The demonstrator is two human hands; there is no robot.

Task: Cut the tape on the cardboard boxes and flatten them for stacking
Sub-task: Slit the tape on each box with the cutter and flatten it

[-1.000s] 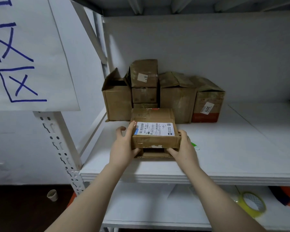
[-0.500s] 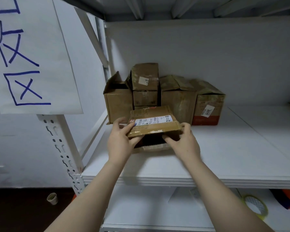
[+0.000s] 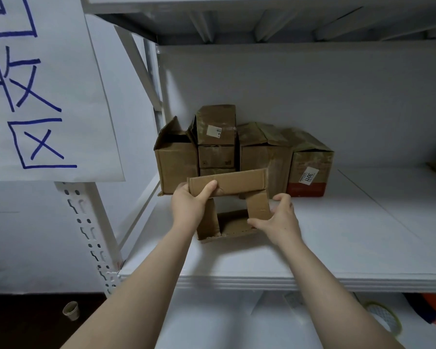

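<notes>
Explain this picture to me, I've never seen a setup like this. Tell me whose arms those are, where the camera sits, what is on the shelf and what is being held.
There is no machine here. The two bare arms belong to a person, and the single wide-angle camera is worn on that person's head, looking forward and down. That is why the arms reach in from the bottom edge. The white shelf carries a row of brown cardboard boxes against the back wall. In front of them sits a small cardboard box, already opened up. The left hand grips its raised top flap, and the right hand holds a side flap. A paper sign with blue handwriting hangs at the left.
</notes>
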